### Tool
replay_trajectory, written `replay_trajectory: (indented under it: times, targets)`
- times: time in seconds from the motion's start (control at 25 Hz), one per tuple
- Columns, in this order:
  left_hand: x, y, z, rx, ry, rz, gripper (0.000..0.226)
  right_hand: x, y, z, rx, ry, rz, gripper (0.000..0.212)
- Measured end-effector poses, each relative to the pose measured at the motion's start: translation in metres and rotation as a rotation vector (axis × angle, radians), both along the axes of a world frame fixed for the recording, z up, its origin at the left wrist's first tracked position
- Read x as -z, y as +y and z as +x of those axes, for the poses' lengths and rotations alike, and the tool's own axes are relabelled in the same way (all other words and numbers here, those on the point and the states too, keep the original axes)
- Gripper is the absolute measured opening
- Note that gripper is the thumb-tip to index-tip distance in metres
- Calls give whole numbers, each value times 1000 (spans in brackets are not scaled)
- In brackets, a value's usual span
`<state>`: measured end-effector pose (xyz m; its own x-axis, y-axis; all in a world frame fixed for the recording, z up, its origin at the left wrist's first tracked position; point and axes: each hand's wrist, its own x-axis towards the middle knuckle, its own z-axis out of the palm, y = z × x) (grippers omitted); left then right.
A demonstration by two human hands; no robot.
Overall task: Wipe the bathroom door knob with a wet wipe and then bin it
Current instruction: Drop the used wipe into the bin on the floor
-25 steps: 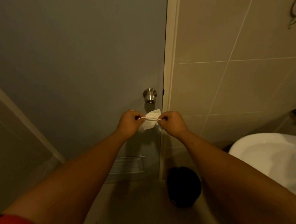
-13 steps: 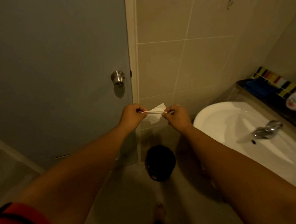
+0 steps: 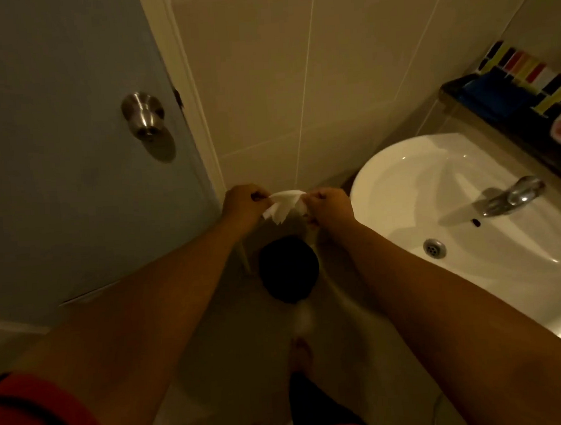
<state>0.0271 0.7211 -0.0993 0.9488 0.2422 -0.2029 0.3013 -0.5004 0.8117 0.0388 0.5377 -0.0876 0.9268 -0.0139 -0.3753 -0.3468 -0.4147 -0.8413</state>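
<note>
Wet wipe (image 3: pixel 283 204) first: a small white crumpled sheet, stretched between both hands, each end nipped in closed fingers (image 3: pixel 261 196) so that its top edge runs taut from one pinch to the other and a loose corner hangs down on the left side. The left hand (image 3: pixel 244 203) grips the left end with its knuckles turned toward the camera; the right hand (image 3: pixel 329 204) grips the right end in the same way, and the two hands sit close together with only the wipe between them. Both bare forearms reach forward from the bottom corners of the view, and a red sleeve (image 3: pixel 32 421) shows at the lower left. Directly below the wipe and hands, on the floor (image 3: pixel 214 331), stands a dark round bin (image 3: pixel 288 274), its inside too dark to make out. Up and to the left, well apart from the hands, the brushed-metal door knob (image 3: pixel 143 115) sticks out from the grey-blue door (image 3: pixel 57 176), near the pale door frame (image 3: pixel 190 96). Beige wall tiles (image 3: pixel 264 82) fill the space behind the hands. To the right is a white sink (image 3: pixel 401 172) with a chrome tap (image 3: pixel 511 198) and a drain (image 3: pixel 434 248), and behind it a dark worktop (image 3: pixel 530 138) with a strip of coloured mosaic tiles (image 3: pixel 526 72). A bare foot (image 3: pixel 301 355) shows on the floor below the bin.
</note>
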Motion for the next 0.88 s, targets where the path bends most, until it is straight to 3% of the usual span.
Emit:
replay_trajectory:
  times: [0.24, 0.52, 0.72, 0.88]
  targets:
    - [88, -3, 47, -44, 244, -42, 29, 85, 10, 53, 31, 201, -71, 21]
    - [219, -6, 67, -115, 472, -115, 22, 221, 18, 93, 68, 369, -231, 21]
    - [294, -13, 60, -177, 594, -200, 23, 299, 27, 102, 91, 723, -197, 38]
    - [334, -20, 66, -192, 652, -217, 25, 345, 24, 100, 86, 632, -195, 31]
